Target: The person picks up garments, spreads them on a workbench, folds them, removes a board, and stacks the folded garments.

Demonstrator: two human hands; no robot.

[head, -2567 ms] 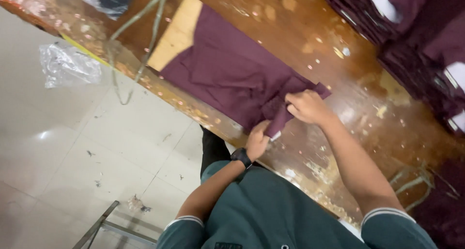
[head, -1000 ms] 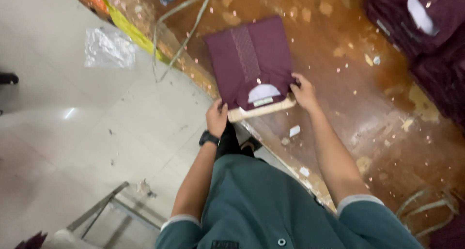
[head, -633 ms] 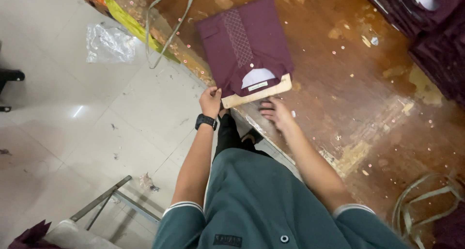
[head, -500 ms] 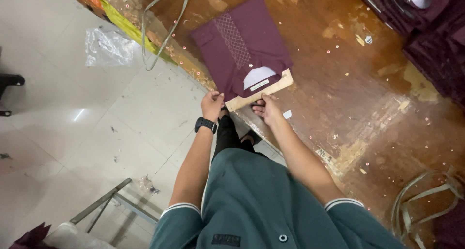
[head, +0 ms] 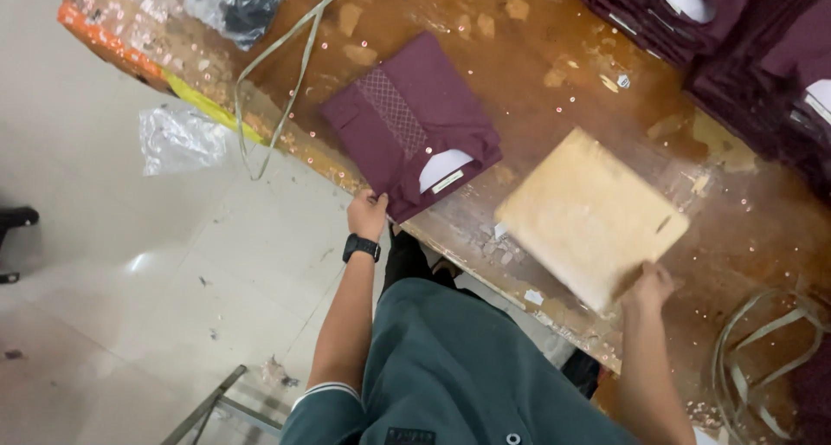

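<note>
Head view: one folded maroon shirt [head: 411, 125] lies on the brown table [head: 554, 38], collar toward the person. The left hand [head: 367, 215], with a black watch [head: 361, 248] on its wrist, pinches the shirt's near corner at the table edge. The right hand [head: 651, 286] grips the corner of one tan board [head: 591, 217], which lies well apart from the shirt to the right. Two stacks of maroon shirts [head: 736, 38] sit at the far right. One clear bag [head: 177, 138] lies on the floor.
</note>
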